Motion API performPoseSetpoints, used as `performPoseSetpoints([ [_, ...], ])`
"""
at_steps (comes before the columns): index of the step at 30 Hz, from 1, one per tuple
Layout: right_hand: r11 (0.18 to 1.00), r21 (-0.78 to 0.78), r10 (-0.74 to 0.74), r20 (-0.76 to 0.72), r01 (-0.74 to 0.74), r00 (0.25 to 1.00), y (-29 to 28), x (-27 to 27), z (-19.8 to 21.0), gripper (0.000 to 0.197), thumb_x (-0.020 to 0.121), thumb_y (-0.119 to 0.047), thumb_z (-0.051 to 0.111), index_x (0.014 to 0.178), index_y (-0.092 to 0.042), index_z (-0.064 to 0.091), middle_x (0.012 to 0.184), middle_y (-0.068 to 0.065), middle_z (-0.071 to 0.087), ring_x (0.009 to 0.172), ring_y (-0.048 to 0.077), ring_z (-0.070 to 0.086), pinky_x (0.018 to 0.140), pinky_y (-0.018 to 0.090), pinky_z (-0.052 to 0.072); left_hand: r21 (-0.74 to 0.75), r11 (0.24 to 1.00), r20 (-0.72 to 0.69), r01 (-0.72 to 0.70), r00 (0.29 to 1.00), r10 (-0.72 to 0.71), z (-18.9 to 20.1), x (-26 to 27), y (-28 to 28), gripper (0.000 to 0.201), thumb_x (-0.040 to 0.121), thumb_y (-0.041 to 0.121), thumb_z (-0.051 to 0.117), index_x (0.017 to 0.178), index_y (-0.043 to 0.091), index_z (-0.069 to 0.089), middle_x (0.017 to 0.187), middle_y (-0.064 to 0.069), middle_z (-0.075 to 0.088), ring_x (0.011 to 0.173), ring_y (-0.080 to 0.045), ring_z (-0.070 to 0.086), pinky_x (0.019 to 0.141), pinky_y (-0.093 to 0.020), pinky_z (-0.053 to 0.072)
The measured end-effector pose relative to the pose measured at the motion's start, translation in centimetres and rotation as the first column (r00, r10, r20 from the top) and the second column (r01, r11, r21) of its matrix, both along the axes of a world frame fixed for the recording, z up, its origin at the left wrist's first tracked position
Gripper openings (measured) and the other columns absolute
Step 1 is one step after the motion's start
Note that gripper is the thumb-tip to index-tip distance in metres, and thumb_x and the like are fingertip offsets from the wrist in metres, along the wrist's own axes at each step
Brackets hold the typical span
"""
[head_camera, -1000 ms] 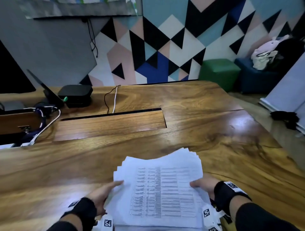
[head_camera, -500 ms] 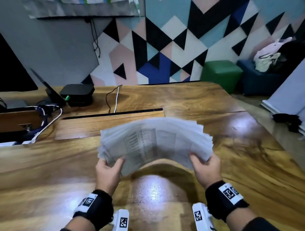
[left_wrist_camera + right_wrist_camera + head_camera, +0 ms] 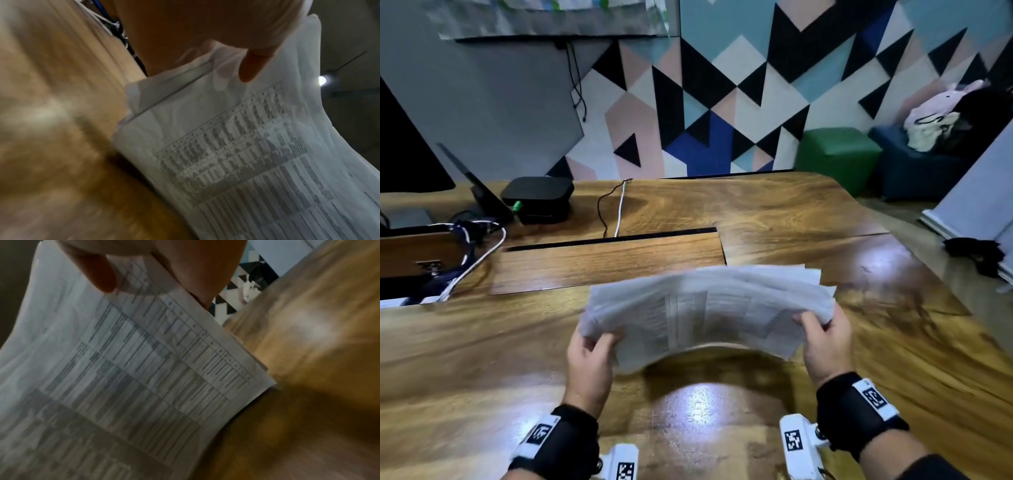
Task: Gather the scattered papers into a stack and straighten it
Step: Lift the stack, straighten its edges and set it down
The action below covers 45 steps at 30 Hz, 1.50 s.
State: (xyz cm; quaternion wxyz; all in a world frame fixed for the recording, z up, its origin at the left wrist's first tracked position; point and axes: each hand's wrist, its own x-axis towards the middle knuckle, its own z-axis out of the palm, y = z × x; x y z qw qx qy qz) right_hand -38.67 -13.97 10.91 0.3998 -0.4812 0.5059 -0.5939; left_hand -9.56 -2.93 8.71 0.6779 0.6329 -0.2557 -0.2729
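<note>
Papers [image 3: 709, 308] lifted off table [image 3: 825, 219]; both hands hold them upright.

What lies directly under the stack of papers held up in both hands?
Bare wooden table with the stack's shadow and a glare patch. The papers arch clear of it, gripped by the left hand and right hand. The table just beyond their far edge is hidden.

We wear a black wristband [image 3: 567, 442] below our bare left hand [image 3: 589, 363], with a white tag printed in a black square code. Our right hand [image 3: 825, 346] has a matching black band [image 3: 856, 411] and tag. Small white camera blocks [image 3: 799, 445], coded too, sit inside each wrist. Dark sleeves [image 3: 928, 469] follow behind.
</note>
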Motion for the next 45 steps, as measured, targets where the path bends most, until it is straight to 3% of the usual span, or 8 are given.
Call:
performPoseSetpoints([
  [4, 0.981, 0.195, 0.004, -0.038, 0.004, 0.999, 0.5, 0.9, -3.0, 0.020, 0.080, 0.004, 0.065, 0.079, -0.015, 0.062, 0.073, -0.006, 0.066, 0.070, 0.008, 0.061, 0.072, 0.030, 0.049, 0.146, 0.989, -0.111, -0.032, 0.993, 0.048, -2.9, -0.7, 0.0, 0.027, 0.086, -0.013, 0.058, 0.113, -0.008, 0.059, 0.094, -0.016, 0.067, 0.089, -0.027, 0.064, 0.068, -0.023, 0.057],
  [8, 0.985, 0.165, -0.038, -0.100, 0.054, 0.994, -0.4, 1.9, -2.1, 0.021, 0.080, -0.001, 0.062, 0.062, -0.011, 0.058, 0.065, -0.002, 0.057, 0.066, 0.007, 0.051, 0.058, 0.023, 0.045, 0.132, 0.989, -0.080, -0.063, 0.994, 0.074, -2.2, -0.8, -0.9, 0.019, 0.087, -0.009, 0.057, 0.098, 0.005, 0.063, 0.087, -0.007, 0.066, 0.094, -0.024, 0.059, 0.086, -0.040, 0.046],
  [19, 0.955, 0.295, 0.050, -0.092, -0.021, 0.994, 1.0, 2.5, -2.2, 0.020, 0.083, 0.004, 0.062, 0.073, -0.013, 0.064, 0.069, -0.010, 0.063, 0.065, 0.004, 0.062, 0.056, 0.017, 0.046, 0.199, 0.980, -0.045, 0.029, 0.999, -0.021, -2.6, -0.4, 0.4, 0.016, 0.085, -0.008, 0.065, 0.094, 0.004, 0.061, 0.098, -0.018, 0.069, 0.073, -0.013, 0.068, 0.055, -0.008, 0.052],
  [24, 0.979, 0.201, 0.067, -0.150, -0.036, 0.986, 0.5, 2.5, -0.6, 0.024, 0.083, 0.001, 0.059, 0.064, -0.013, 0.060, 0.063, -0.005, 0.061, 0.056, 0.000, 0.056, 0.047, 0.010, 0.044, 0.094, 0.996, -0.001, -0.001, 1.000, 0.001, -0.6, -0.4, -0.1, 0.025, 0.087, -0.011, 0.061, 0.081, 0.014, 0.062, 0.071, 0.007, 0.071, 0.060, 0.006, 0.065, 0.056, -0.009, 0.052],
  [30, 0.916, 0.389, 0.178, -0.188, -0.093, 0.966, 1.1, 1.5, -4.0, 0.013, 0.084, 0.003, 0.062, 0.084, -0.009, 0.066, 0.076, -0.002, 0.068, 0.076, 0.012, 0.067, 0.054, 0.010, 0.048, 0.317, 0.946, -0.066, 0.066, 0.997, -0.047, -3.6, -0.2, 1.5, 0.015, 0.084, -0.003, 0.069, 0.096, 0.005, 0.064, 0.098, -0.019, 0.074, 0.084, -0.027, 0.070, 0.070, -0.034, 0.058],
  [35, 0.948, 0.275, 0.239, -0.294, -0.157, 0.925, -0.2, 1.4, -1.6, 0.026, 0.083, 0.001, 0.061, 0.063, -0.016, 0.061, 0.055, -0.011, 0.061, 0.051, -0.007, 0.050, 0.053, 0.019, 0.046, 0.302, 0.949, 0.096, 0.096, 0.987, -0.130, -1.0, 1.5, 1.4, 0.032, 0.083, -0.008, 0.067, 0.112, -0.002, 0.054, 0.107, -0.011, 0.063, 0.097, -0.031, 0.066, 0.067, -0.007, 0.050],
  [40, 0.964, 0.060, 0.245, -0.581, -0.259, 0.776, -1.9, 2.1, 5.0, 0.015, 0.069, -0.028, 0.057, 0.081, -0.022, 0.062, 0.064, 0.000, 0.064, 0.071, 0.027, 0.059, 0.069, 0.043, 0.052, 0.254, 0.965, 0.700, 0.060, 0.678, -0.226, 7.3, 3.8, -0.8, 0.100, 0.070, 0.032, 0.085, 0.150, 0.017, 0.026, 0.147, 0.006, 0.036, 0.137, -0.007, 0.032, 0.115, -0.029, 0.026],
  [45, 0.921, -0.082, 0.183, -0.771, -0.380, 0.610, -1.7, 3.7, 10.4, 0.022, 0.068, -0.039, 0.044, 0.076, -0.028, 0.062, 0.062, -0.013, 0.059, 0.073, 0.014, 0.051, 0.079, 0.044, 0.047, 0.366, 0.742, 0.560, 0.561, 0.504, -0.658, 10.7, 0.8, -4.0, 0.030, 0.077, 0.025, 0.075, 0.102, 0.008, 0.070, 0.098, 0.011, 0.068, 0.085, 0.005, 0.059, 0.080, -0.024, 0.049],
])
